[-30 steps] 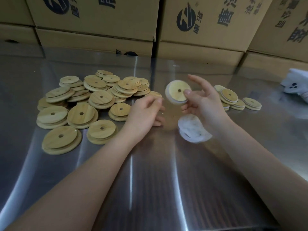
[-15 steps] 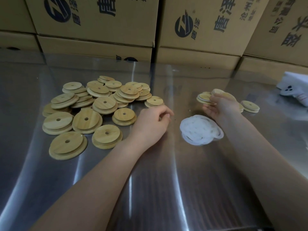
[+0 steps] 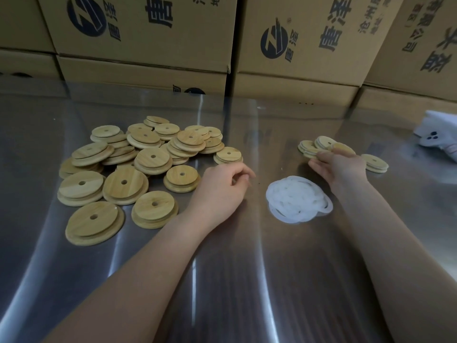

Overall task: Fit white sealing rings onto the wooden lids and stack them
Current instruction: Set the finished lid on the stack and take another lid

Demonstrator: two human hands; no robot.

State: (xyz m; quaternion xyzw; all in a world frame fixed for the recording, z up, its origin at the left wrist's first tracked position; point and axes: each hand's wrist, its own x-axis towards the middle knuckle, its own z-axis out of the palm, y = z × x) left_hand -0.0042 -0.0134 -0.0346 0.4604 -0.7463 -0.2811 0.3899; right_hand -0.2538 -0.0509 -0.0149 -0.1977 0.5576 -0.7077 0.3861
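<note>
The left hand [image 3: 222, 191] rests loosely curled on the steel table [image 3: 247, 280], between the wooden lids [image 3: 148, 164] and the white rings [image 3: 298, 199]. The right hand [image 3: 338, 165] reaches over a smaller lid cluster [image 3: 308, 146], seemingly touching its top lid [image 3: 342, 147].

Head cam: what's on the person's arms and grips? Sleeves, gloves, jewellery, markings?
Nothing worn that shows. The left grip and right grip have no gloves, rings or tape. The left forearm and right forearm run sleeveless to the frame edge, with no watch or bands.

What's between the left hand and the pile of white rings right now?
Only bare steel table, with a few tiny dark specks, in the head view; the left hand and white rings lie apart.
</note>
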